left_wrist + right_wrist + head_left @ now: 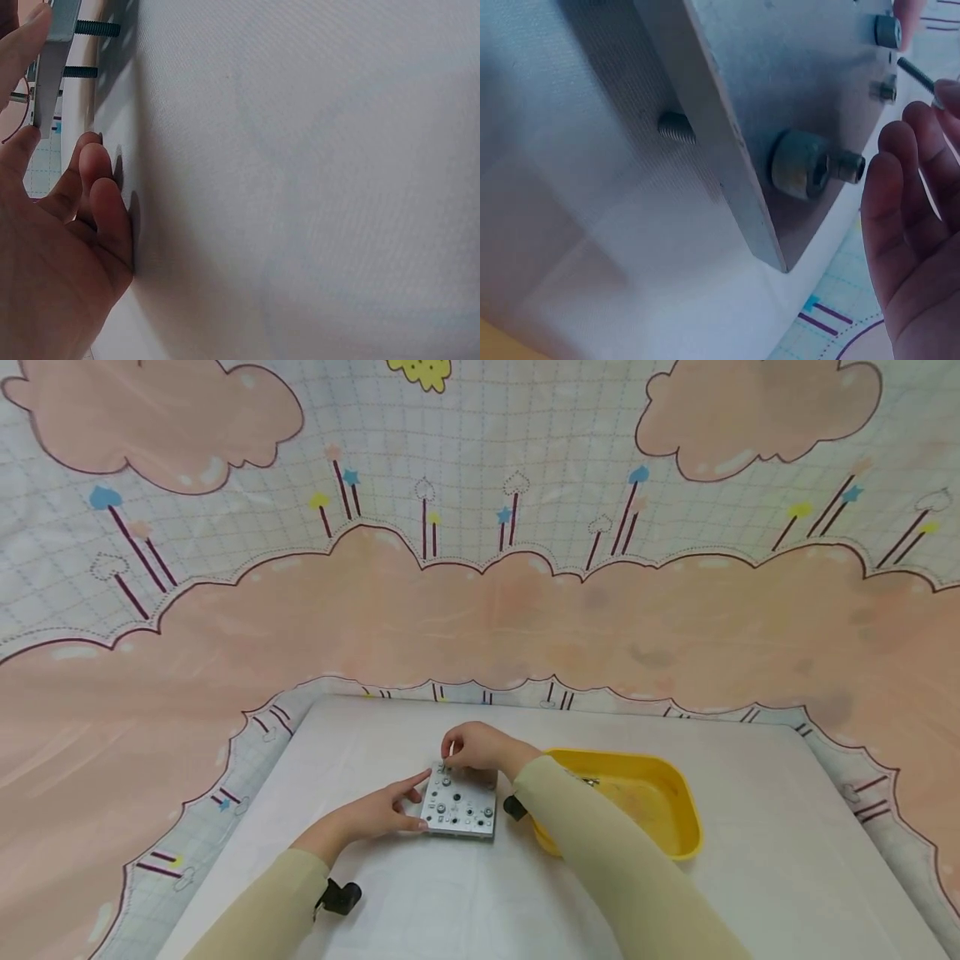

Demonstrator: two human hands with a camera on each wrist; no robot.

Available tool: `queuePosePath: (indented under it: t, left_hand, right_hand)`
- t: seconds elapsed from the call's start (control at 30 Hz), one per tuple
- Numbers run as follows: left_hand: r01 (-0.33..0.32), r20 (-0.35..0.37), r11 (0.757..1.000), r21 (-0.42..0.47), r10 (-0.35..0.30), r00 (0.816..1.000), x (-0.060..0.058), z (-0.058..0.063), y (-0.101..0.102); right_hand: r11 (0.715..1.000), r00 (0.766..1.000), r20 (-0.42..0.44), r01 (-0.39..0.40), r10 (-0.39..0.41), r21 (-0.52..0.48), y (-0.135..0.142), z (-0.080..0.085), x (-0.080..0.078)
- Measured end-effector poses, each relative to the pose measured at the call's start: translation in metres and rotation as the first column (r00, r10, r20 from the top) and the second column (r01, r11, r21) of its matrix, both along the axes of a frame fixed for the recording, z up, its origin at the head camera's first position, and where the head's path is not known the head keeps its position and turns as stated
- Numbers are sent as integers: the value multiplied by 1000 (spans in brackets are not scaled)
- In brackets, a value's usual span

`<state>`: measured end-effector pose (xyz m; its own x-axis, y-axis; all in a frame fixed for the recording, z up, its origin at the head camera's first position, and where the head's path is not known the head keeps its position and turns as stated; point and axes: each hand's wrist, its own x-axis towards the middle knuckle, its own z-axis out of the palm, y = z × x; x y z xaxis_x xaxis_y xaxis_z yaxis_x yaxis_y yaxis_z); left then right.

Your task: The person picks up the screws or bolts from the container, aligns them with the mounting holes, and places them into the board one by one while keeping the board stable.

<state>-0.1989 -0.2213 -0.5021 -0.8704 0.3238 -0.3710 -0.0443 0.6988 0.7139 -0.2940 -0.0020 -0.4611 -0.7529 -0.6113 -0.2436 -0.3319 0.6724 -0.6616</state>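
Here, each line is placed from the plate.
Plate: a small grey metal plate (pixel 460 803) lies on the white table (pixel 787 860), about mid-table near the front; bolts (pixel 446 782) sit in its holes, and the wrist views show threaded ends poking out beneath it.
Left hand: the left hand (pixel 378 814) is at the plate's left edge, index finger and thumb spread and touching that edge; in the left wrist view the thumb and a fingertip bracket the plate's side while the other fingers (pixel 101 202) curl loosely against the table. It steadies rather than grips.
Right hand: the right hand (pixel 476 747) is over the plate's far edge, fingertips bunched and pinching a thin metal tool (pixel 919 75) at a bolt there; the tool is too slim to tell apart further.
Tray: a yellow tray (pixel 678 802) sits just right of the plate, behind the right forearm.
Backdrop: a pink cloud-printed cloth (pixel 480 610) rises beyond the plate.
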Motion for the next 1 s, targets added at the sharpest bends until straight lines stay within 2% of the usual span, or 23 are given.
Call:
queuePosePath:
  t: [0.6, 1.0]
  left_hand:
    - [10, -5, 1000, 11, -10, 1000, -1, 0, 0]
    - [13, 2, 1000, 15, -13, 1000, -1, 0, -1]
  right_hand:
    - [995, 992, -102, -64, 72, 79, -8, -1, 3]
    - [983, 977, -165, -109, 134, 151, -11, 0, 6]
